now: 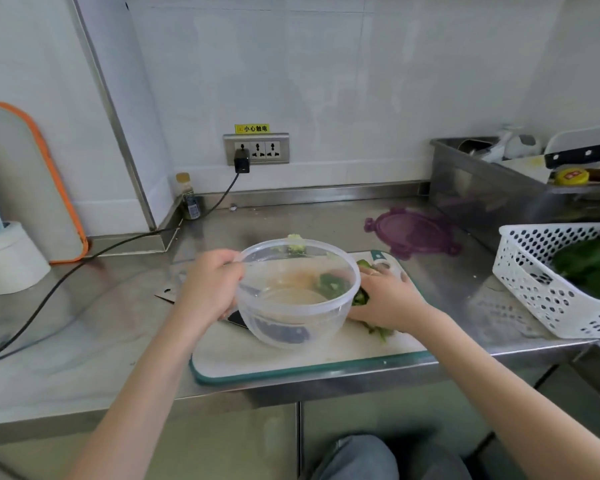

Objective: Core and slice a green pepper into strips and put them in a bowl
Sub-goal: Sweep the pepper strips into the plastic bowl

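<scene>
Centre of the frame: a clear plastic bowl (297, 292), tilted toward the right and held above a white cutting board (291, 362) with a teal rim, which lies on a stainless steel counter (84, 341). The left hand (210, 285) grips the bowl's left rim, fingers curled round the edge. The right hand (383, 296), just right of the bowl, is cupped over a heap of green pepper strips (361, 297) on the board, fingers curved about them and pressing them against the bowl's lip; several strips (331, 284) show through the bowl wall inside it, and a few more (378, 330) lie on the board under the wrist. A pale green pepper core (296, 241) sits on the board just behind the bowl. A dark knife blade (238, 318) lies on the board, partly hidden below the left hand and the bowl. Right of centre, behind the board: a purple lid (413, 232) flat on the counter. Right edge: a white perforated basket (551, 289) holding whole green peppers (593, 268). Upper right: a steel tray (482, 181) with a black-handled knife (582, 155) and a yellow cap (572, 176). Wall, centre: a three-way socket (257, 148) with a black plug (242, 161), its cable running lower left across the counter. Corner beside it: a small bottle (187, 197). Left edge: an orange-rimmed board (25, 181) leaning on the wall.
</scene>
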Motion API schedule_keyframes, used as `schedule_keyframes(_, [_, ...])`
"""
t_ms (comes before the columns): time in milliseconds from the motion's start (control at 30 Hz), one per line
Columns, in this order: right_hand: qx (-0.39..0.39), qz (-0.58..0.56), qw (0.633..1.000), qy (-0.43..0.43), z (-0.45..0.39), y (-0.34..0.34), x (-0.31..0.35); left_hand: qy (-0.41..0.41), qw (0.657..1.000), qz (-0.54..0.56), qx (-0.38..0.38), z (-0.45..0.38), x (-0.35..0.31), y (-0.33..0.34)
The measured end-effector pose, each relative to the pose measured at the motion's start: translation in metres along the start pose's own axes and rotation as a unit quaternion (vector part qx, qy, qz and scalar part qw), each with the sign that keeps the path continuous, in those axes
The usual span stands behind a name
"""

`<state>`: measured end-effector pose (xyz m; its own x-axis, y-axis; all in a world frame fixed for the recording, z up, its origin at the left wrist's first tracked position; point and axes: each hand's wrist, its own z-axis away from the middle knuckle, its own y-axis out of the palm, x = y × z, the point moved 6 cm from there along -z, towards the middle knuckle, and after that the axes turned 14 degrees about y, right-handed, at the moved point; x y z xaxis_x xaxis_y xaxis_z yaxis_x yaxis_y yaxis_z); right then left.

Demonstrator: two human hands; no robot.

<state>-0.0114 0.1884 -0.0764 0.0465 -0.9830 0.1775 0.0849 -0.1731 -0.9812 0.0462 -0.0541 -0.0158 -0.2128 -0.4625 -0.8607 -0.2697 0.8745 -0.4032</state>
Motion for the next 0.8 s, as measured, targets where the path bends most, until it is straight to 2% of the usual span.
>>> schedule_keyframes(100, [-0.004, -0.016, 0.999, -0.032, 0.003, -0.011, -0.013, 0.002, 1.000, 0.011, 0.007, -0.004, -0.004, 0.010])
schedule_keyframes(167, [0.029, -0.031, 0.997, -0.057, 0.005, -0.016, -0.020, 0.017, 1.000, 0.008, 0.009, -0.009, -0.006, 0.015])
schedule_keyframes(267, [0.073, -0.201, 0.972, -0.095, 0.018, -0.036, -0.022, 0.029, 0.999, 0.005, 0.023, -0.013, -0.008, 0.014])
schedule_keyframes(333, [0.031, -0.252, 0.955, -0.153, 0.030, -0.052, -0.013, 0.021, 0.999, 0.018, 0.036, -0.015, -0.004, 0.014])
schedule_keyframes(400, [-0.009, -0.232, 0.953, -0.194, 0.037, -0.054, 0.001, 0.015, 0.998, 0.044, 0.037, -0.016, -0.002, 0.014])
schedule_keyframes(500, [-0.039, -0.277, 0.947, -0.157, 0.033, -0.046, 0.006, -0.028, 0.987, 0.140, -0.072, -0.010, 0.014, 0.004])
schedule_keyframes(533, [-0.039, -0.323, 0.937, -0.126, 0.031, -0.045, 0.004, -0.020, 0.990, 0.086, -0.106, -0.003, 0.023, 0.000])
schedule_keyframes(567, [-0.047, -0.368, 0.923, -0.101, 0.031, -0.046, 0.002, -0.002, 0.994, -0.040, -0.103, 0.006, 0.030, -0.001])
schedule_keyframes(633, [-0.096, -0.424, 0.898, -0.069, 0.030, -0.050, -0.001, 0.022, 0.960, -0.277, 0.036, 0.027, 0.041, 0.020])
schedule_keyframes(700, [-0.138, -0.423, 0.894, -0.051, 0.031, -0.054, -0.001, 0.002, 0.922, -0.350, 0.165, 0.042, 0.051, 0.049])
schedule_keyframes(767, [-0.139, -0.428, 0.892, -0.043, 0.031, -0.053, -0.003, 0.017, 0.908, -0.368, 0.201, 0.044, 0.051, 0.065])
schedule_keyframes(800, [-0.132, -0.438, 0.888, -0.043, 0.031, -0.051, -0.005, 0.035, 0.913, -0.358, 0.194, 0.042, 0.049, 0.066])
